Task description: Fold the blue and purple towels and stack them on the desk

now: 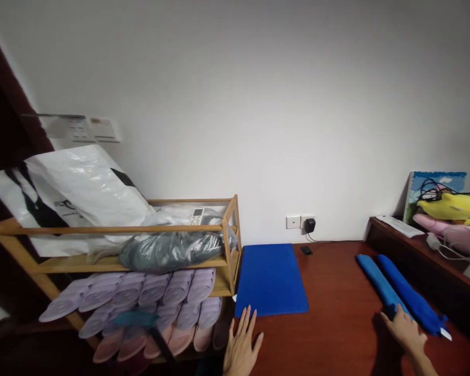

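Note:
Fingers spread, my left hand (pixel 243 342) lies at the near left edge of a flat blue mat (pixel 272 279) on the red-brown table (pixel 325 324). My right hand (pixel 406 330) is at the near end of a light blue fabric roll (pixel 379 279), its fingers bent over that end; a small dark part shows beside the fingertips, and whether they grip anything is hidden. To the right of that roll lies a darker blue one (pixel 409 292) with a white tag.
At left, a wooden rack (pixel 129 228) holds a white bag (pixel 82 193), a grey plastic-wrapped bundle (pixel 176 248) and several slippers (pixel 152 287). A black plug (pixel 309 225) is in the wall. On the right-hand ledge sits a yellow plush (pixel 452 207).

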`<action>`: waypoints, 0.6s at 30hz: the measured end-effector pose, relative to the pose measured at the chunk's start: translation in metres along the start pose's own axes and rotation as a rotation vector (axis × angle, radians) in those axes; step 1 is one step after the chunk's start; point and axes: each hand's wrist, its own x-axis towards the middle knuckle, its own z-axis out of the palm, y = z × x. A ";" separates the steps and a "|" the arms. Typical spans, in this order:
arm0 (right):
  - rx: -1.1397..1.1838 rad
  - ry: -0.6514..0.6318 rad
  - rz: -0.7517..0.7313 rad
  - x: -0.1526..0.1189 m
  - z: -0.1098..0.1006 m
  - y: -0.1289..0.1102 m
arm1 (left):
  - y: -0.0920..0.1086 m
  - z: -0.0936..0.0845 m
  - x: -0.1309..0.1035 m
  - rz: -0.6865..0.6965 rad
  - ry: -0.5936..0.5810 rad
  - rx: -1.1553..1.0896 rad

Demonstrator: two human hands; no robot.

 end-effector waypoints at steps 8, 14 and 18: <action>-0.287 -0.025 -0.288 -0.065 -0.015 -0.012 | 0.002 -0.004 0.002 -0.003 -0.041 -0.009; -0.322 0.039 -0.427 -0.175 -0.022 -0.050 | 0.004 -0.009 0.004 -0.008 -0.054 -0.019; -0.255 -0.074 -0.437 -0.226 -0.034 -0.063 | 0.010 -0.019 0.004 -0.013 -0.094 -0.033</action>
